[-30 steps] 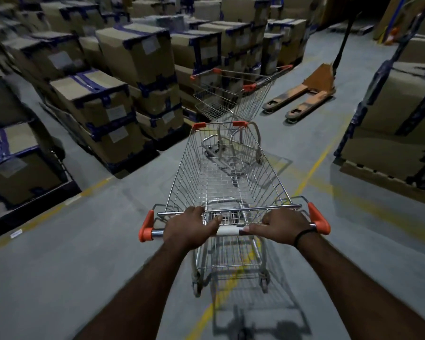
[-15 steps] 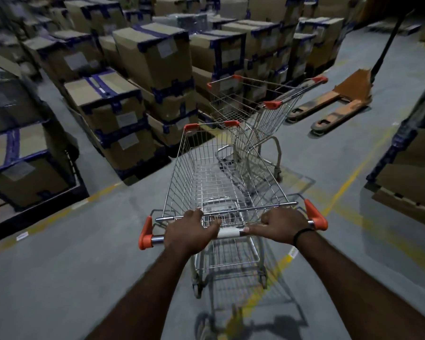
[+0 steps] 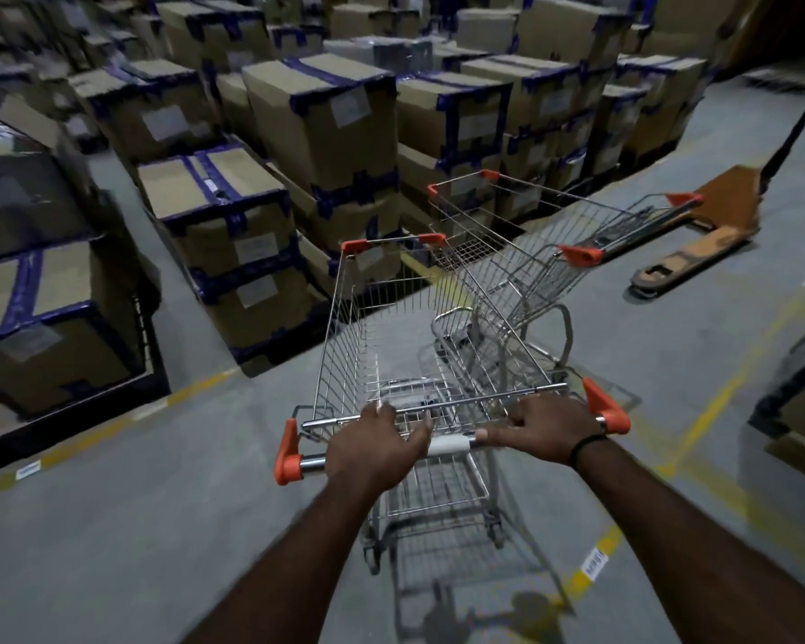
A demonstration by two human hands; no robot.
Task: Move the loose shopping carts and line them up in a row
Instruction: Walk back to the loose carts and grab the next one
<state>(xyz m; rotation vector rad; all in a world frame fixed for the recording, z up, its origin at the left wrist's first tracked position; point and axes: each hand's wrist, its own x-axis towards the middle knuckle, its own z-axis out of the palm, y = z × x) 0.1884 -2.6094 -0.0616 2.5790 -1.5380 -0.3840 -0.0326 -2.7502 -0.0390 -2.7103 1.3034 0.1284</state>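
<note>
Your left hand (image 3: pixel 377 450) and right hand (image 3: pixel 537 427) both grip the pushed cart (image 3: pixel 368 327) handle. Steer clear of the parked cart (image 3: pixel 544 234) at 1 o'clock, then square up alongside.

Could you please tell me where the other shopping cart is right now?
In the head view, the other cart stands right of centre, just ahead of the pushed cart, between the stacked boxes and the orange pallet jack.

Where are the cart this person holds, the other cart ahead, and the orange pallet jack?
held cart (image 3: pixel 451 443): head view, white sleeve on its handle.
second cart (image 3: pixel 579 254): head view, orange handle end.
pallet jack (image 3: pixel 728 202): head view, orange body.
</note>
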